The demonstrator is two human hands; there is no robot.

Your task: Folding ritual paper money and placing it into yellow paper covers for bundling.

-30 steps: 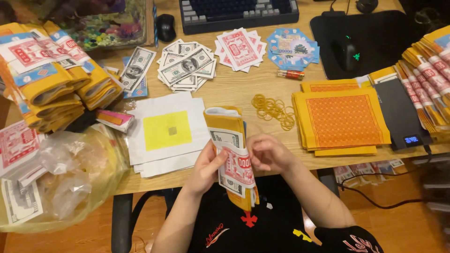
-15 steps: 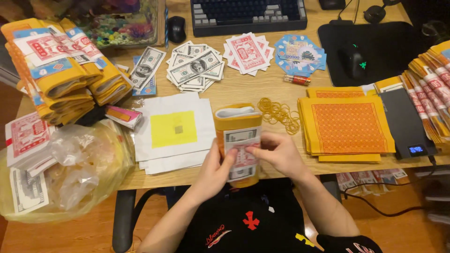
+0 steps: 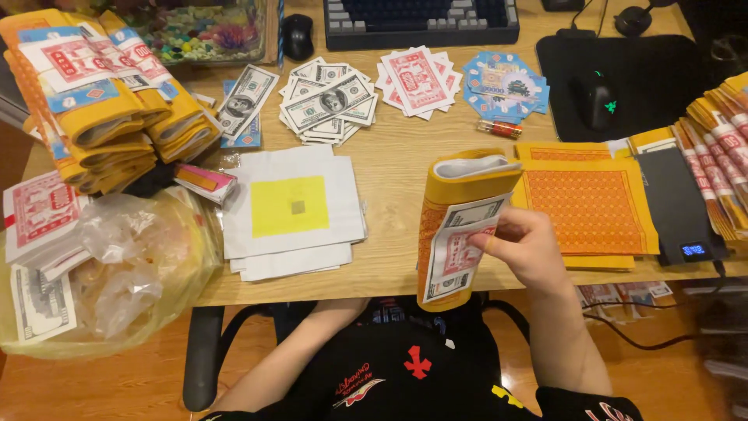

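Presently, the right hand grips a rolled bundle of yellow-orange paper with printed banknote-style sheets tucked against its front; the fingers are curled closed around the bundle's right side, thumb pressing the front sheets. The bundle stands nearly upright, its open top showing white paper inside, and it is held above the near edge of the wooden desk, in front of the person's lap. The left hand is hidden: only the forearm shows, running up toward the back of the bundle, so whether that hand is open or closed cannot be told. Just right of the bundle, on the desk, lies a flat stack of orange patterned square sheets. To the left sits a stack of white paper squares with a yellow centre. Further back are a fanned pile of grey-green imitation banknotes, a fan of red-and-white printed notes and a fan of blue printed notes. Finished yellow bundles are heaped at the far left, above a clear plastic bag.
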